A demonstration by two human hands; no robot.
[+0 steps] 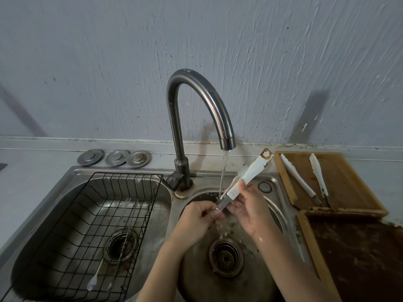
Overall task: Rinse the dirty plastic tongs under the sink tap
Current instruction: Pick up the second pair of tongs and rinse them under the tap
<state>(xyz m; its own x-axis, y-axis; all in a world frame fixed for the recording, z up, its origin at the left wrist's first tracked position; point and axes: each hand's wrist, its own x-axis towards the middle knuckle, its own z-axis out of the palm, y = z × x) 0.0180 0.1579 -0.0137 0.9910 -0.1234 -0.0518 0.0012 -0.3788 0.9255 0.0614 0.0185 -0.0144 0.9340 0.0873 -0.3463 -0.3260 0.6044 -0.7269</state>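
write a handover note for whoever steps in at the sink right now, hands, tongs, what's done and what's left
Left hand: pinching the metal hinge end of the tongs, under the running tap.
Right hand: gripping the white handles mid-length, tips angled up and away.
Done: water on, hinge end getting wet over the right basin.
Left: brown residue on the upper tip is above the stream; rinse it. Two more tongs lie on the wooden tray at right.

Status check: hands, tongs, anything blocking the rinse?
Left hand pinches the metal end of the tongs in the stream. Right hand grips the white handle. Tap running; brown stain remains on the raised tip. Nothing blocking.
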